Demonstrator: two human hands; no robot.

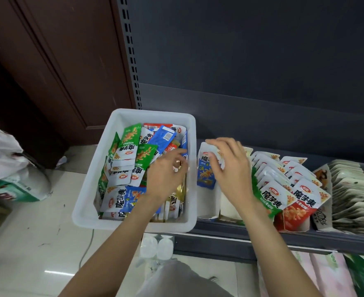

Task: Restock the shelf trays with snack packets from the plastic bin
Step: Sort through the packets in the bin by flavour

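Shelf: dark grey metal unit, the deck runs off to the right of both hands, tall dark back panel above.
Plastic bin: white and see-through-ish, parked at the shelf's left end, stuffed with a messy heap of snack packets in green, blue and white.
Shelf trays: white card trays just right of the bin. The one under the right hand is pretty much bare, only one packet in it; the ones further right are packed tight with green and red packets.
Left hand: down inside the bin's right side, fingers loosely curled over the pile. Its grip looks released, nothing clearly held.
Right hand: over the near-empty tray, fingers curled in a pinching grip on the top of a blue-and-white packet standing upright at the tray's back.
Floor: pale glossy tile, with a white plastic bag way off to the left of the left hand.
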